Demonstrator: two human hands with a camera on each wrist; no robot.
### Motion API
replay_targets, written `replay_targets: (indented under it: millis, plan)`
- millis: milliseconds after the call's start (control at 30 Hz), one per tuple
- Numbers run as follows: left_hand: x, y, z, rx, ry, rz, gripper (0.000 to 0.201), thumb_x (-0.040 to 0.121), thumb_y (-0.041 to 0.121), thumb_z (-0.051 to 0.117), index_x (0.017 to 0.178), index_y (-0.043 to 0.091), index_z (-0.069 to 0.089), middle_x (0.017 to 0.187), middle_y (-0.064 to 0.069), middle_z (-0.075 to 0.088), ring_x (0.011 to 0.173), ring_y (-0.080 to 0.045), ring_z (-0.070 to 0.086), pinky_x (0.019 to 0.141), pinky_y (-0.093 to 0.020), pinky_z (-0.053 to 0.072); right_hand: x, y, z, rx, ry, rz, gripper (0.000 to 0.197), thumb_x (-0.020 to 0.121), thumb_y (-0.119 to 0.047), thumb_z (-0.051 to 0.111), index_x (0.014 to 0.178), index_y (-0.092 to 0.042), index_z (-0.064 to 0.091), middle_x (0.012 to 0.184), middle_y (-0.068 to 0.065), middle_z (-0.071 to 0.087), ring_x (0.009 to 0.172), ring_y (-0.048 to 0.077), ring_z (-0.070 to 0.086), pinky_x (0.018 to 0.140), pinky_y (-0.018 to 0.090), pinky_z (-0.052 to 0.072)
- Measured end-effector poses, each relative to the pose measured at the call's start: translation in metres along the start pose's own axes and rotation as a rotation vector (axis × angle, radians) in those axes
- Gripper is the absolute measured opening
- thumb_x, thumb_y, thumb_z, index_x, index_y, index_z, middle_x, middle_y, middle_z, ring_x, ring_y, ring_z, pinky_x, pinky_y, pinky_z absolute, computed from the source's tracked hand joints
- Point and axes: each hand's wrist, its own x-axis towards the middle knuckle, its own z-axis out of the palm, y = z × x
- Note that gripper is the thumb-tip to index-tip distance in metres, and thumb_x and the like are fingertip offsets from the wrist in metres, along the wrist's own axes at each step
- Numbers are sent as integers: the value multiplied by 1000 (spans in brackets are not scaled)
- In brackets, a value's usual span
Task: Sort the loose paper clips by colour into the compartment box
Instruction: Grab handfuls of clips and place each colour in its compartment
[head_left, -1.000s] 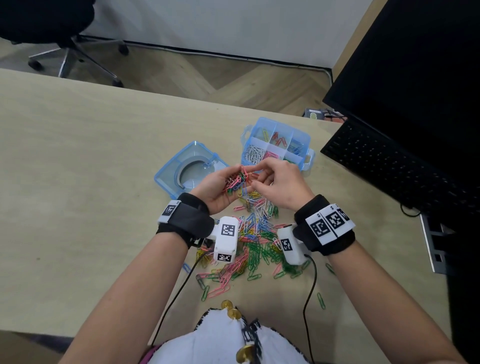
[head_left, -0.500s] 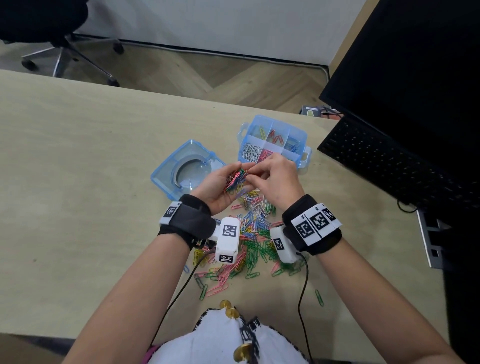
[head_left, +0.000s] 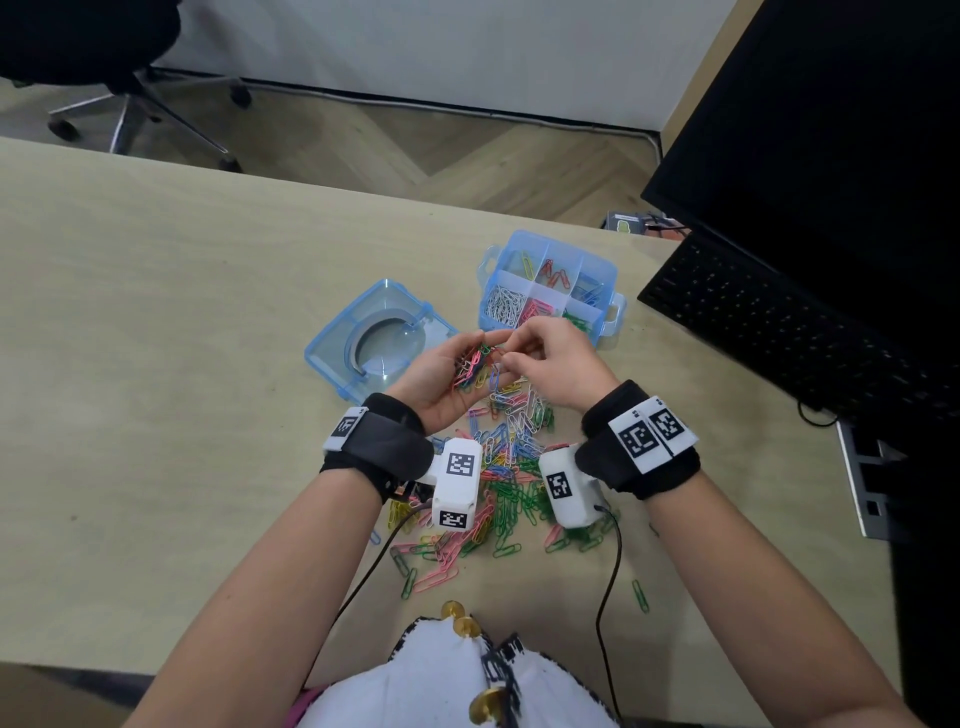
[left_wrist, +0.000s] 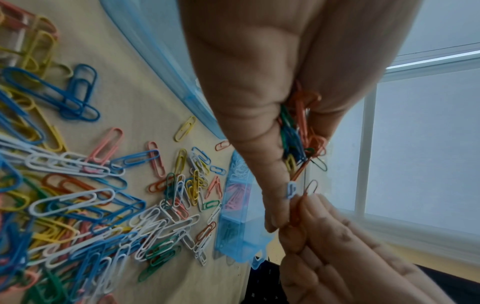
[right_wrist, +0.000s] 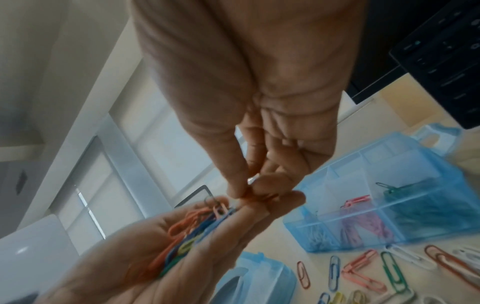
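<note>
**Head view: orange clip being drawn from the left-hand bunch, box at 12 o'clock**

Head view shows the left hand (head_left: 441, 374) palm-up, cupped round a mixed bunch of paper clips (head_left: 475, 366). Right hand (head_left: 556, 364) is to its right, at 3 o'clock; thumb and forefinger pinch one orange clip (left_wrist: 294, 214) at the bunch's far tip. Other right fingers are curled, holding nothing I can make out.

Key relation: compartment box (head_left: 615, 312) sits at 12 o'clock from the hands, slightly toward 1, just beyond the right knuckles. Right hand is the nearer one. Red-orange clips (head_left: 553, 273) lie in the far middle cell; judged target for the pinched clip, so the carry goes forward, over the near row.

Pinched clip's long axis: cannot tell, fingers hide most of it.

Box appearance: translucent blue, six cells, side handles. Near row holds white, pink, green; far row yellow, red-orange, blue. Its lid (head_left: 374, 340) lies open-side up at 10 o'clock. Loose pile (head_left: 511, 467) of mixed clips lies at 6 o'clock, under the wrists; most sorting remains.
</note>
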Motion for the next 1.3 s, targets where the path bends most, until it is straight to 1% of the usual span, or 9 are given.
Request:
replay_targets:
  millis: [133, 267, 533, 733, 833, 967, 1033, 1200, 1300]
  plan:
    - [-2, 3, -2, -62, -45, -19, 37, 102, 18, 33, 121, -4, 56, 121, -26, 61, 101, -31, 67, 82, -31, 58, 3, 5, -18, 161, 4, 58, 16, 92, -2, 53, 104, -11, 59, 78, 0, 61, 66, 8, 60, 60, 17, 48]
    - [-2, 4, -3, -97, -72, -30, 39, 101, 18, 33, 127, -5, 51, 128, -28, 55, 108, -35, 63, 87, -33, 55, 2, 5, -32, 417, 25, 169, 27, 93, 2, 35, 79, -12, 54, 70, 3, 49, 54, 11, 44, 42, 16, 30]
    - [-1, 6, -2, -47, -48, -26, 36, 102, 18, 35, 117, -5, 57, 108, -24, 67, 89, -27, 71, 78, -32, 59, 1, 17, -15, -129, 90, -130, 2, 84, -20, 70, 86, -20, 71, 54, -10, 31, 50, 5, 32, 52, 20, 28]
    - [-1, 8, -3, -20, -47, -42, 41, 102, 19, 35, 130, -7, 48, 120, -24, 59, 89, -27, 70, 76, -32, 59, 8, 10, -16, -277, -40, -102, 9, 85, -19, 67, 77, -22, 64, 58, -7, 38, 56, 4, 43, 56, 21, 34]
    - [-3, 10, 0, -34, -109, -70, 40, 102, 20, 33, 127, -6, 50, 119, -28, 60, 97, -32, 69, 81, -32, 57, 13, 8, -17, 75, -88, 32, 21, 92, -10, 45, 73, -18, 49, 70, 4, 51, 69, 18, 57, 62, 32, 43]
    - [-1, 11, 0, -67, -120, -52, 36, 103, 20, 31, 119, -2, 54, 115, -27, 63, 99, -33, 68, 80, -31, 58, 4, 4, -29, 923, -146, 201, 24, 89, -5, 25, 70, -14, 37, 64, 1, 41, 53, 11, 33, 45, 21, 21]
    - [1, 10, 0, -78, -114, -41, 36, 103, 20, 32, 119, -2, 54, 115, -26, 64, 99, -32, 68, 79, -31, 58, 2, 4, -30, 1028, -171, 215, 25, 86, 0, 23, 73, -13, 38, 64, 2, 43, 50, 10, 34, 43, 18, 21]
    - [3, 7, 1, -105, -92, 23, 34, 102, 18, 33, 117, -2, 56, 107, -21, 68, 93, -28, 70, 83, -33, 56, 3, -5, -14, 557, -56, 102, 29, 88, 9, 30, 80, -6, 54, 76, 15, 55, 43, 5, 46, 39, 15, 33]
    - [5, 6, 1, -108, -60, 54, 34, 101, 17, 34, 116, -2, 58, 100, -17, 70, 86, -23, 71, 78, -31, 58, 5, -2, -2, 52, 36, -103, 13, 86, -20, 58, 78, -13, 65, 70, -13, 68, 61, 3, 60, 63, 18, 50]
